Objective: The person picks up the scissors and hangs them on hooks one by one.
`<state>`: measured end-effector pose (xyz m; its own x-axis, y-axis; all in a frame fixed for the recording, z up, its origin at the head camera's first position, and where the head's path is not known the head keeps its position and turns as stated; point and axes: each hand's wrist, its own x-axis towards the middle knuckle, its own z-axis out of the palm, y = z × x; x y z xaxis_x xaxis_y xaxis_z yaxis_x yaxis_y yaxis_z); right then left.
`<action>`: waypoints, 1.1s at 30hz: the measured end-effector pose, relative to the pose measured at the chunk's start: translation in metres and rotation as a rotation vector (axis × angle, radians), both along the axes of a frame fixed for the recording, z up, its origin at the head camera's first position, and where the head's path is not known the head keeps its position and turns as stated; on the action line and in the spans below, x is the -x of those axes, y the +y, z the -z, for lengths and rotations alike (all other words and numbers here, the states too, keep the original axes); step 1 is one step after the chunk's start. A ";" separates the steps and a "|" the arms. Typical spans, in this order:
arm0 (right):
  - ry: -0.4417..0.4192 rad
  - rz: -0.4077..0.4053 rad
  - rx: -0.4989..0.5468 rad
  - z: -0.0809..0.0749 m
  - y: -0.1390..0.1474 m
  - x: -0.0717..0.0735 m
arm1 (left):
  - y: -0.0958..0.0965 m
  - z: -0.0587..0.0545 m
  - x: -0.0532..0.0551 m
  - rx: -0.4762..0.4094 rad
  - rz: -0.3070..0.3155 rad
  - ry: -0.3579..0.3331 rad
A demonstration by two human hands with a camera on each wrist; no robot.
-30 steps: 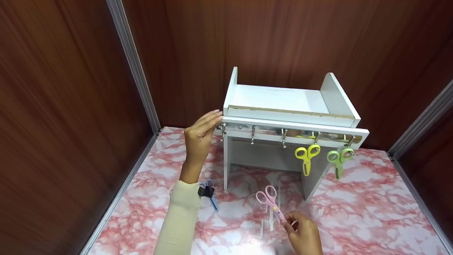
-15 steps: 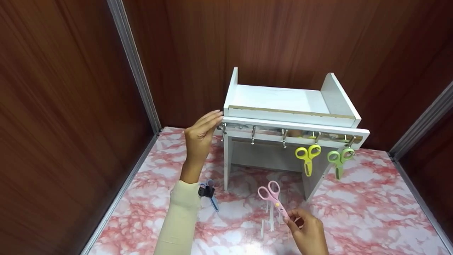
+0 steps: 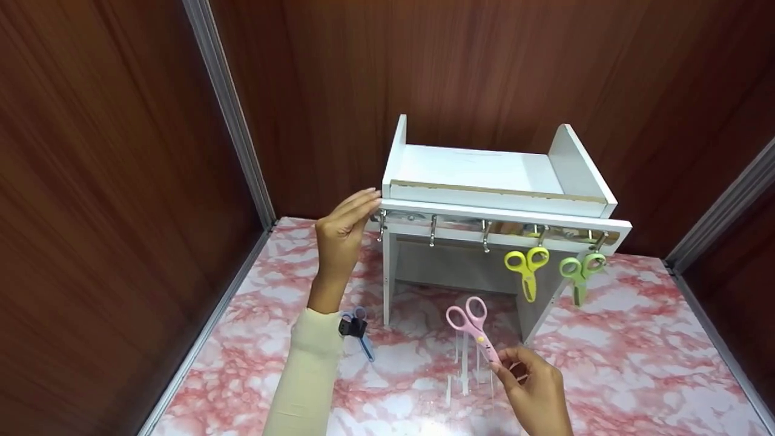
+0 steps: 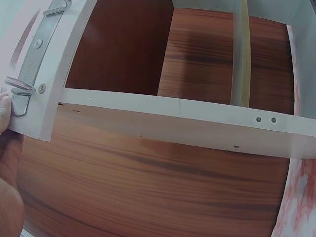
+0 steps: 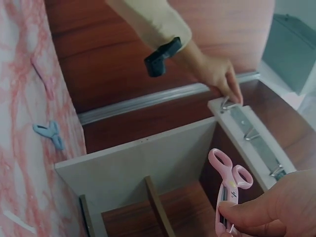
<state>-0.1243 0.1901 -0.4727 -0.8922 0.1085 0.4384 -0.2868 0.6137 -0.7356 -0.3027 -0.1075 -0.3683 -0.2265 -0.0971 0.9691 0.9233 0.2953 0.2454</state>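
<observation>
My right hand (image 3: 533, 387) pinches pink scissors (image 3: 478, 333) by the blade end, finger loops pointing up and away. The scissors are in front of the white shelf unit (image 3: 496, 197), below its hook rail (image 3: 460, 221). At the rail's left end, my left hand (image 3: 342, 242) grips the board; the left wrist view shows the thumb (image 4: 4, 111) in front and fingers behind. Yellow scissors (image 3: 527, 272) and green scissors (image 3: 581, 275) hang by their loops from the two right hooks. The three hooks to the left hold nothing.
Blue scissors (image 3: 367, 350) lie on the red-and-white marbled table (image 3: 242, 363), beside my left sleeve. A pink object (image 5: 43, 79) lies farther along the table in the right wrist view. Brown wood-grain panels (image 3: 484, 72) enclose the back and both sides.
My right hand has moved slightly up and right, raising the pink scissors toward the hook rail. The left hand stays on the rail's end.
</observation>
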 end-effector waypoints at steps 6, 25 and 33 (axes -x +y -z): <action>0.006 0.009 0.001 -0.008 0.000 0.001 | 0.001 -0.003 -0.004 -0.001 -0.006 -0.001; 0.062 0.051 0.034 -0.042 0.002 0.011 | 0.001 -0.007 -0.008 -0.001 -0.003 0.006; 0.073 0.046 0.049 -0.052 0.000 0.015 | -0.001 -0.001 -0.001 0.009 -0.004 -0.013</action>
